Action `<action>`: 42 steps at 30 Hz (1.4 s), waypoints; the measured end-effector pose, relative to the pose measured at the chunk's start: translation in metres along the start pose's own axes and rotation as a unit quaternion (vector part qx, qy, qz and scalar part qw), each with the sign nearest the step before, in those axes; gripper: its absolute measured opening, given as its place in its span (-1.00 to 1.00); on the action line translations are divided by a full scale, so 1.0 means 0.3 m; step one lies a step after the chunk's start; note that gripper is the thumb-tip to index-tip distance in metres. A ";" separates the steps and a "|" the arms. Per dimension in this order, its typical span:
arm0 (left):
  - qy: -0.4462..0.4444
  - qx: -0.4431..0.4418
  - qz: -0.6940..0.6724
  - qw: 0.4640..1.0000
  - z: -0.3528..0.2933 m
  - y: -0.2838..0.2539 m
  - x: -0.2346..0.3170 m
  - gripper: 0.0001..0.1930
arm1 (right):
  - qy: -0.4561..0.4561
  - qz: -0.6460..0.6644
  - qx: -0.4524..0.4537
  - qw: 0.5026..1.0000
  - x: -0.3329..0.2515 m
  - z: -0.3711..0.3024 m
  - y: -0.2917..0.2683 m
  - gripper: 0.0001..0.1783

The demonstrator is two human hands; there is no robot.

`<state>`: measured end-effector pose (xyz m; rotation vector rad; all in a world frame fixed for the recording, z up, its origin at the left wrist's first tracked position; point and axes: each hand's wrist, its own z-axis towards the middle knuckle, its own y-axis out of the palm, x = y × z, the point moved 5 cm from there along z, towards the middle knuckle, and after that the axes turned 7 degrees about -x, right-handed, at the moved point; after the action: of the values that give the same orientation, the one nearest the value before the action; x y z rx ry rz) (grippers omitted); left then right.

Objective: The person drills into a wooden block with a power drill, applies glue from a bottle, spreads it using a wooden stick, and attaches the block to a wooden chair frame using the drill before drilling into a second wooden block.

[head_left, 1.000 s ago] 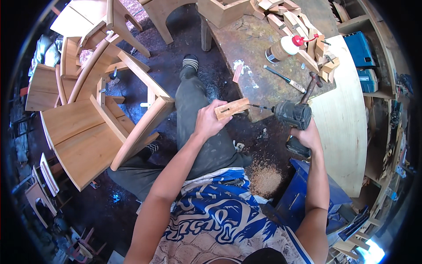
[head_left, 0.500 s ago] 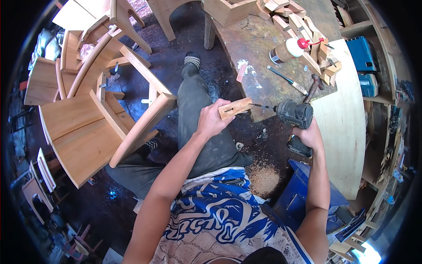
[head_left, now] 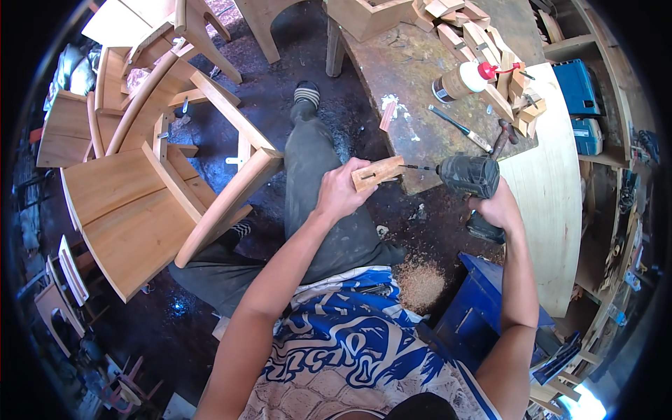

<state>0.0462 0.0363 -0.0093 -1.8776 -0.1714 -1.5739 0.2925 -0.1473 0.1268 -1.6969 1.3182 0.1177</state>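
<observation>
My left hand grips a small wooden block that has a dark slot in its upper face. My right hand is wrapped round the handle of a dark cordless drill. Its thin bit points left and reaches the block's right end; I cannot tell how deep it sits. Just beyond the drill, a hammer and a chisel-like tool with a blue shaft lie on the worn low table.
A glue bottle with a red cap lies by a heap of wood blocks. Wooden chair frames crowd the left. Sawdust and a blue box are close on the right. A pale curved board leans beside the shelves.
The drill has shifted slightly right and its base has swung up and to the right. My left hand and the block have moved a little to the right.
</observation>
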 end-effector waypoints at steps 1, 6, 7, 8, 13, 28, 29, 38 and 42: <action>0.000 -0.002 -0.001 1.000 0.001 0.001 0.000 -0.56 | -0.012 -0.033 -0.003 0.999 -0.025 0.004 -0.005 -0.45; -0.015 -0.011 0.004 1.000 0.005 0.005 -0.009 -0.53 | -0.041 -0.143 -0.028 0.989 -0.102 0.031 -0.016 -0.47; -0.015 -0.014 0.002 1.000 0.006 0.006 -0.009 -0.53 | -0.036 -0.155 -0.044 0.986 -0.105 0.037 -0.016 -0.48; -0.007 -0.008 0.005 1.000 0.006 0.004 -0.009 -0.54 | -0.031 -0.168 -0.059 0.984 -0.106 0.043 -0.015 -0.48; -0.016 -0.006 0.003 1.000 0.007 0.004 -0.009 -0.56 | -0.071 -0.205 -0.062 0.974 -0.108 0.055 -0.019 -0.52; 0.005 0.007 -0.001 1.000 0.008 0.000 -0.003 -0.56 | -0.036 -0.248 -0.079 0.965 -0.126 0.066 -0.009 -0.58; 0.006 0.007 0.000 1.000 0.008 -0.001 -0.003 -0.56 | -0.029 -0.254 -0.082 0.963 -0.126 0.065 -0.007 -0.58; -0.006 0.000 0.004 1.000 0.012 -0.001 -0.010 -0.54 | -0.039 -0.246 -0.090 0.964 -0.116 0.065 -0.002 -0.56; -0.005 0.003 0.006 1.000 0.008 0.007 -0.012 -0.54 | -0.065 -0.213 -0.042 0.974 -0.069 0.051 0.009 -0.57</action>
<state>0.0483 0.0373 -0.0135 -1.8790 -0.1683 -1.5551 0.2886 -0.1218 0.1287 -1.9709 0.8413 0.0336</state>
